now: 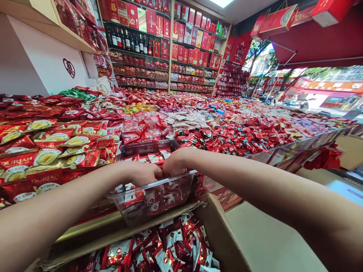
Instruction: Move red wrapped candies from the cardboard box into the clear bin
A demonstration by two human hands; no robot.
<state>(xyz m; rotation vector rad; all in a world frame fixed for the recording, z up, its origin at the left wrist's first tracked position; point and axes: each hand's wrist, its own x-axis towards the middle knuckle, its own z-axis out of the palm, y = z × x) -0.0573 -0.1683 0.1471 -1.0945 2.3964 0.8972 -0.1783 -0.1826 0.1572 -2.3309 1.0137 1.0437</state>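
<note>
Both of my hands reach down into a clear plastic bin (167, 192) that holds red and white candy packets (155, 157). My left hand (144, 173) is over the packets on the bin's left side, its fingertips hidden among them behind the front wall. Close against it, my right hand (176, 161) bends down at the wrist, and its fingers are also mostly hidden. Whether either hand grips a packet does not show. Below the bin stands an open cardboard box (227, 230) with similar red and white packets (159, 245) in it.
Red and gold durian packets (48, 155) are heaped at the left. Other wrapped sweets (227, 139) cover the long display to the right and back. Shelves (171, 45) with boxes and bottles line the far wall. A pale floor (263, 230) lies at the lower right.
</note>
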